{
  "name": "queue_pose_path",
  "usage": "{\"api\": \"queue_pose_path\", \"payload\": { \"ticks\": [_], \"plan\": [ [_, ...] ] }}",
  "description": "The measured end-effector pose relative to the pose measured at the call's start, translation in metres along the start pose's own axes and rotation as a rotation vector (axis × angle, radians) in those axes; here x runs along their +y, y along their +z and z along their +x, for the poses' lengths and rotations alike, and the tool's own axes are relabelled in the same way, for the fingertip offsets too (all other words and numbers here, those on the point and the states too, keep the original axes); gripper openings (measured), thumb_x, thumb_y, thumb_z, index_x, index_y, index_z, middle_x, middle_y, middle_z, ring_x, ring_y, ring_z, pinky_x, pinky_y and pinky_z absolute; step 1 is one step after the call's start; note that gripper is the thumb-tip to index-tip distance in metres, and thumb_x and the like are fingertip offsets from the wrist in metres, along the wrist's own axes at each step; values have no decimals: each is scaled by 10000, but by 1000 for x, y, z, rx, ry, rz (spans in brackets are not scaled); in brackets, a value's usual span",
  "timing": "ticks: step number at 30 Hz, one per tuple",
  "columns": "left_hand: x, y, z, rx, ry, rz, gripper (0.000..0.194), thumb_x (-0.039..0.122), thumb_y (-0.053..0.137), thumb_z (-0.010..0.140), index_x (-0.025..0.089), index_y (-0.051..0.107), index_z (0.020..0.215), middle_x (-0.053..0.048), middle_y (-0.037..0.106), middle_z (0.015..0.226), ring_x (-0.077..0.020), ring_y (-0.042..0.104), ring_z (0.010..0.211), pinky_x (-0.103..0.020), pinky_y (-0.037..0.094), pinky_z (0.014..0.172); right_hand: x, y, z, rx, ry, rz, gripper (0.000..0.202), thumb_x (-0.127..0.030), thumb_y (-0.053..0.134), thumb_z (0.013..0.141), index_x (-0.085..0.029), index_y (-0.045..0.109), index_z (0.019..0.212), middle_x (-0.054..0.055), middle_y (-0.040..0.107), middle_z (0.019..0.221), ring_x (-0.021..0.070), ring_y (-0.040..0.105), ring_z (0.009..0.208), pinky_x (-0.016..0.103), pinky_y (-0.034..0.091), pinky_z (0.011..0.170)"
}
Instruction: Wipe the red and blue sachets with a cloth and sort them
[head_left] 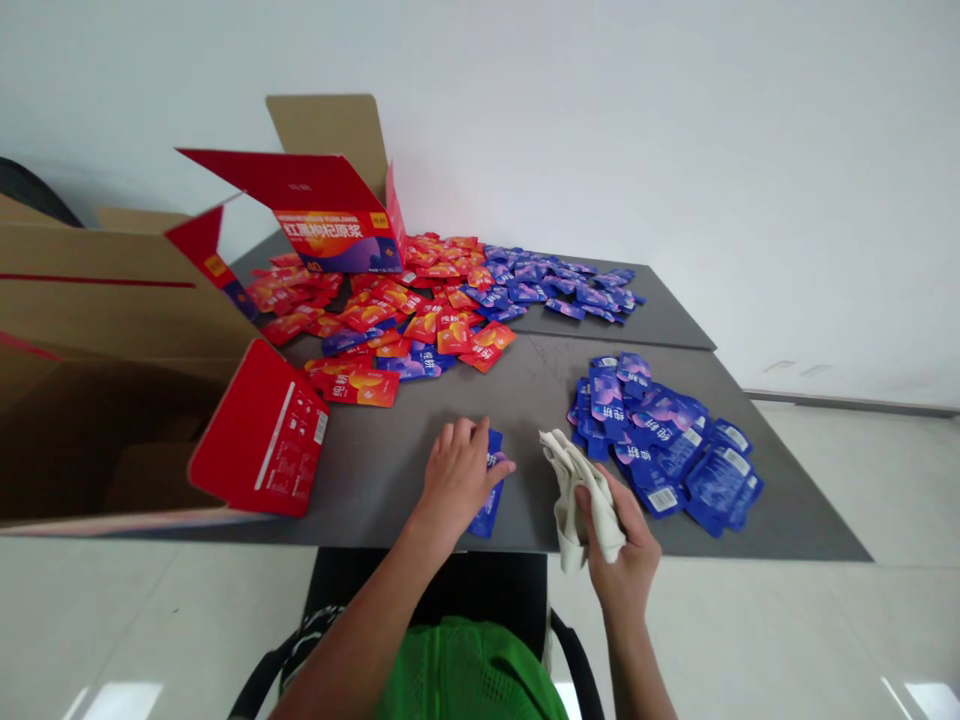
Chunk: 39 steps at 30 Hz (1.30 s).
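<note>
A blue pouch (489, 505) lies flat on the grey table near its front edge. My left hand (457, 475) rests over its left side, thumb spread away from the fingers and lying across the pouch; the fingertips are at its upper end. In my right hand (619, 535) is a folded off-white cloth (577, 490), pinched between thumb and fingers and held just over the table's front edge. To the right of the cloth lies a loose pile of blue pouches (664, 430), some with barcodes showing.
Red pouches (427, 320) and more blue pouches (559, 280) are heaped at the back. An open printed box (337, 240) stands behind the red ones. A large open carton (97, 300) with a red flap (262, 430) takes up the left side. A white wall (675, 130) borders the back.
</note>
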<state>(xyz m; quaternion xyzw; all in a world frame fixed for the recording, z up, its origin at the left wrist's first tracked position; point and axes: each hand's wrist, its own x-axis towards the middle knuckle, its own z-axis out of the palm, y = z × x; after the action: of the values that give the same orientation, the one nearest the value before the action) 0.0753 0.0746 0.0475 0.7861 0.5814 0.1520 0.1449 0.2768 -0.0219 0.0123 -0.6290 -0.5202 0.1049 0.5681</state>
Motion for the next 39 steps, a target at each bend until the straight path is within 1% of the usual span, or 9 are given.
{"api": "queue_pose_path", "payload": {
  "ticks": [6,9,15,19,23,30,34,36,39],
  "plan": [
    [-6,-5,16,-41,18,-312,556,281,819,860,137,634,1363,-145,702,1233,-298,671,1146,-388,505,991,2,-1,3,-1,10,36,356,-332,756,917,-247,756,1263,96,753,1286,289,715,1145,437,565,1002],
    [-6,-20,17,56,56,-401,245,284,764,916,181,732,1136,-60,720,1068,-218,697,1004,-305,517,890,3,-2,4,20,10,39,364,-337,761,911,-245,757,1263,96,760,1276,287,723,1134,431,577,991],
    [-10,-55,-11,288,426,-572,96,190,726,947,262,777,985,-6,699,996,-170,662,953,-305,458,888,4,-3,4,43,6,63,359,-336,759,911,-239,760,1257,97,767,1259,285,729,1124,434,580,991],
    [-27,-49,-41,146,502,-340,233,63,718,913,271,769,1004,-2,729,1080,-200,654,1087,-366,414,983,4,-4,2,24,-9,64,351,-322,753,915,-242,758,1256,98,759,1276,288,720,1142,434,577,990],
    [-38,-31,-72,-32,465,-164,328,155,750,919,321,734,1201,-14,706,1285,-250,597,1269,-437,405,1087,6,-4,6,-19,-3,68,337,-322,746,922,-248,756,1251,91,758,1276,285,717,1146,437,578,992],
    [-34,4,-110,164,476,-113,289,301,613,1031,232,675,1306,-99,646,1440,-277,583,1334,-483,428,1118,-24,2,41,-231,-234,-20,329,-260,691,960,-258,728,1287,96,748,1241,272,706,1116,428,571,968],
    [-34,18,-114,200,494,-135,259,279,568,1054,237,696,1275,-63,719,1339,-245,637,1269,-436,438,1100,-45,22,41,-600,-517,-69,471,-152,630,983,-291,622,1433,103,717,1342,255,685,1175,401,552,982],
    [-35,21,-114,186,474,-137,276,232,549,1059,267,695,1290,-29,759,1252,-223,668,1212,-417,442,1077,-43,33,40,-784,-610,-111,521,-83,603,975,-294,604,1451,93,716,1364,246,680,1187,396,543,992],
    [-37,24,-113,168,457,-136,297,189,516,1067,289,699,1279,-9,766,1248,-211,665,1230,-401,439,1041,-27,47,54,-843,-640,-192,544,-23,608,941,-265,615,1429,91,710,1385,247,677,1186,398,532,976]
  ]
}}
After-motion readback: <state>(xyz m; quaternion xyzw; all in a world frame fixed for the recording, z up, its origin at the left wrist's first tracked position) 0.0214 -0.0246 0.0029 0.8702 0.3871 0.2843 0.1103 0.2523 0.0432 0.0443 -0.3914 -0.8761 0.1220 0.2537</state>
